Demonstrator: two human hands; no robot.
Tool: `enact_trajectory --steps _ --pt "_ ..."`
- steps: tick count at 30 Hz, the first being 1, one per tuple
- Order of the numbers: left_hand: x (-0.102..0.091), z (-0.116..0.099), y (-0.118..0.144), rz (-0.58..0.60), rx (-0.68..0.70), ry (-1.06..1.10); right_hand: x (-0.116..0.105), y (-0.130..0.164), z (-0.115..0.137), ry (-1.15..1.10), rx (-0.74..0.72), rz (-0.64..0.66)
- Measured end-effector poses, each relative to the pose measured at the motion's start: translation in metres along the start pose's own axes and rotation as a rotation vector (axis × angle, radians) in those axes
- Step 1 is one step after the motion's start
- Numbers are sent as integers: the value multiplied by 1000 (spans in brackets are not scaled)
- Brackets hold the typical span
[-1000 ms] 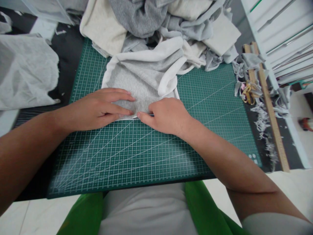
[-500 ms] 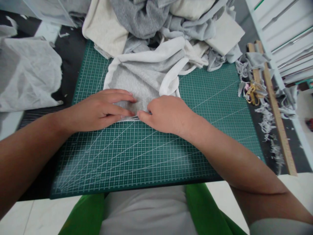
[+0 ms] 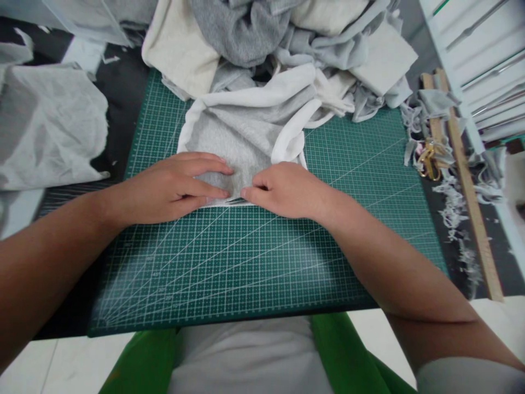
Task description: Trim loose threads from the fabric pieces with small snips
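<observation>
A piece of light grey fabric with white rolled edges point(image 3: 229, 134) lies on the green cutting mat point(image 3: 229, 262). My left hand point(image 3: 180, 183) rests flat on its left part near the front edge, fingers spread. Across from it, my right hand point(image 3: 283, 189) is closed, thumb against curled fingers, with the fabric's front edge in its pinch. A small gap or slit shows along that edge between both hands. The fingertips of my right hand are partly hidden.
Grey and cream fabric pieces point(image 3: 246, 33) are heaped at the back. Another pale grey cloth point(image 3: 53, 126) lies at the left. On the right are gold-handled scissors point(image 3: 429, 161), a wooden ruler point(image 3: 470, 202) and fabric scraps point(image 3: 451, 205).
My right hand has slid slightly right along the fabric's front edge, so the gap between the hands is a little wider. The whole view has shifted slightly.
</observation>
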State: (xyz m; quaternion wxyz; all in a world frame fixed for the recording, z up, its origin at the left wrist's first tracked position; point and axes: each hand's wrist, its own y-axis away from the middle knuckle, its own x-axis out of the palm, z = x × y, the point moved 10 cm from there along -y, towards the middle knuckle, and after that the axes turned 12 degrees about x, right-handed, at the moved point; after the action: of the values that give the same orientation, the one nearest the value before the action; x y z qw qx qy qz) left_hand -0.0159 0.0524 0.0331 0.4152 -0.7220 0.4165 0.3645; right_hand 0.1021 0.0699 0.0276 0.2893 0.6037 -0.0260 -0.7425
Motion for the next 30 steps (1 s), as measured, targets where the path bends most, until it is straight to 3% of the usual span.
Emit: enact_trajectory --steps 15,30 --pt "0 2 1 -10 -7 -5 0 8 15 181 -21 -138" --pt "0 1 0 -8 -12 -12 -2 3 12 89 12 -169"
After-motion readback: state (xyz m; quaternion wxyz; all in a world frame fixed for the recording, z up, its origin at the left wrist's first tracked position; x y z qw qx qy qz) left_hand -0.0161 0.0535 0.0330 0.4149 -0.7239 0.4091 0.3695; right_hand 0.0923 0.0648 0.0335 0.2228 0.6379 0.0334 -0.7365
